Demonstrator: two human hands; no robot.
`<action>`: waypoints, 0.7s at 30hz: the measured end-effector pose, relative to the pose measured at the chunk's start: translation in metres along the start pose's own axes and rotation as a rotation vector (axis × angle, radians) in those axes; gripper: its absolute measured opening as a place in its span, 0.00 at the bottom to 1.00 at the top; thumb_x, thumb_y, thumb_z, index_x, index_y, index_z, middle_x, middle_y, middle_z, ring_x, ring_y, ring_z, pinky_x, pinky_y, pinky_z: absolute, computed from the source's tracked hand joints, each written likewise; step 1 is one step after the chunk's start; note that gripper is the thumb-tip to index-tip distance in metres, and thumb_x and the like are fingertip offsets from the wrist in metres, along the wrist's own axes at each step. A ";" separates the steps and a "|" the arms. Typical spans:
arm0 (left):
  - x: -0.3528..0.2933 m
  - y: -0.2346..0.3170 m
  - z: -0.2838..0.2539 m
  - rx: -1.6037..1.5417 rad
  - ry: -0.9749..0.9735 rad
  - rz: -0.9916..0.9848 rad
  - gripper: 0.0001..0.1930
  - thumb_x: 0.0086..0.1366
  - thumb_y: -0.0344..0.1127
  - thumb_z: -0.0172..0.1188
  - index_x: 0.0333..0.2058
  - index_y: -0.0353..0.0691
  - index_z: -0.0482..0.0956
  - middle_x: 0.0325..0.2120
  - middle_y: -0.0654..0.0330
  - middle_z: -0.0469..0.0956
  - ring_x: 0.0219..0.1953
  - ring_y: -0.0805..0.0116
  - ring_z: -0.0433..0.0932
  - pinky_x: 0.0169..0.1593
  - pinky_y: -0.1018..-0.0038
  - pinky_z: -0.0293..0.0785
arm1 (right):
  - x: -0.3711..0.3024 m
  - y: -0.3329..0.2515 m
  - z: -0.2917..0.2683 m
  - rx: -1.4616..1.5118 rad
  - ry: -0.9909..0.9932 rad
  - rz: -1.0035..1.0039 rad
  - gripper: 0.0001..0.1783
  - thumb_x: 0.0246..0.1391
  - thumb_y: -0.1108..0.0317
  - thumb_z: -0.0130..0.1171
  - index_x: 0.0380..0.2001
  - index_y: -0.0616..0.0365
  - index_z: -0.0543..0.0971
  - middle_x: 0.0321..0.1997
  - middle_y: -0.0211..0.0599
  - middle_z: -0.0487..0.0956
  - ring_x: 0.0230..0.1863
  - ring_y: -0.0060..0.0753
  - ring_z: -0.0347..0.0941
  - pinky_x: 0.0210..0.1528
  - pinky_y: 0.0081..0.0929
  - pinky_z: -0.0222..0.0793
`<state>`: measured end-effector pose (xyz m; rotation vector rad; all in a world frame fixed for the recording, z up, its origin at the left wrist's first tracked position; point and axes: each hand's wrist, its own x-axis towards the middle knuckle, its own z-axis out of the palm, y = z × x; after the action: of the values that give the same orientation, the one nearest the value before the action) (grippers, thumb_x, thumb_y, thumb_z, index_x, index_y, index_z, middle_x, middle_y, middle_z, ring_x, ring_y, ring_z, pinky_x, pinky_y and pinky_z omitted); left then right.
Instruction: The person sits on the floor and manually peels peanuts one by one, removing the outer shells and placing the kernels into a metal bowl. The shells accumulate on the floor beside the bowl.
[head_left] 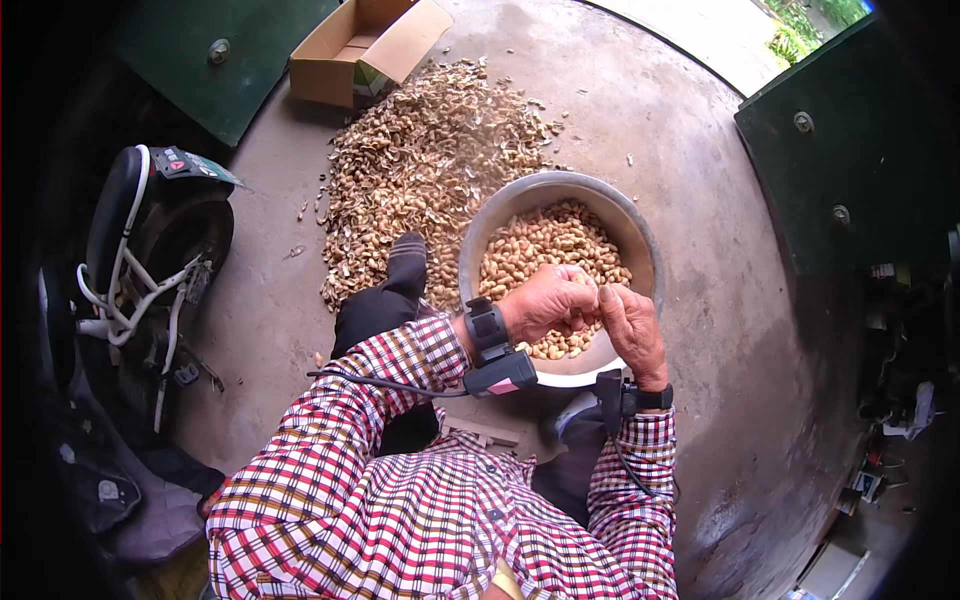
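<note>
Over a round metal basin, my left hand and my right hand meet at the fingertips. Both are closed in a pinch around a small peanut, mostly covered by the fingers. Unshelled peanuts heap up in the far part of the basin. Paler, smaller kernels lie in its near part, below my hands. Left of the basin, a broad pile of empty peanut shells covers the floor.
An open cardboard box stands at the pile's far edge. My shoe touches the shells. A parked two-wheeler is at the left. Dark green doors flank the bright doorway, and assorted items line the right side.
</note>
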<state>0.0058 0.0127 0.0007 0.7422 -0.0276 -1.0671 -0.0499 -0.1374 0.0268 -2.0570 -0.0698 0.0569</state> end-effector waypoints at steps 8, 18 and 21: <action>0.006 -0.011 -0.004 0.047 0.047 0.044 0.07 0.46 0.24 0.50 0.12 0.37 0.71 0.17 0.61 0.73 0.13 0.81 0.61 0.15 0.85 0.55 | 0.001 -0.006 0.008 -0.168 0.027 -0.019 0.12 0.54 0.67 0.47 0.25 0.65 0.75 0.20 0.42 0.73 0.21 0.34 0.71 0.25 0.26 0.64; 0.001 -0.014 -0.005 -0.143 0.133 0.080 0.03 0.51 0.28 0.55 0.25 0.41 0.70 0.20 0.65 0.70 0.18 0.78 0.67 0.21 0.80 0.65 | 0.008 0.003 0.023 -0.362 0.288 -0.129 0.17 0.55 0.66 0.46 0.15 0.62 0.69 0.14 0.42 0.68 0.15 0.35 0.65 0.20 0.29 0.59; 0.001 -0.014 -0.005 -0.166 0.144 0.099 0.04 0.51 0.27 0.55 0.26 0.41 0.69 0.21 0.64 0.70 0.19 0.76 0.68 0.23 0.78 0.67 | 0.008 0.004 0.026 -0.311 0.311 -0.114 0.17 0.55 0.65 0.46 0.16 0.62 0.69 0.13 0.39 0.68 0.15 0.30 0.64 0.19 0.28 0.59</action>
<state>-0.0030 0.0107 -0.0115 0.6587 0.1441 -0.9077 -0.0435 -0.1160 0.0115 -2.3426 -0.0024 -0.3646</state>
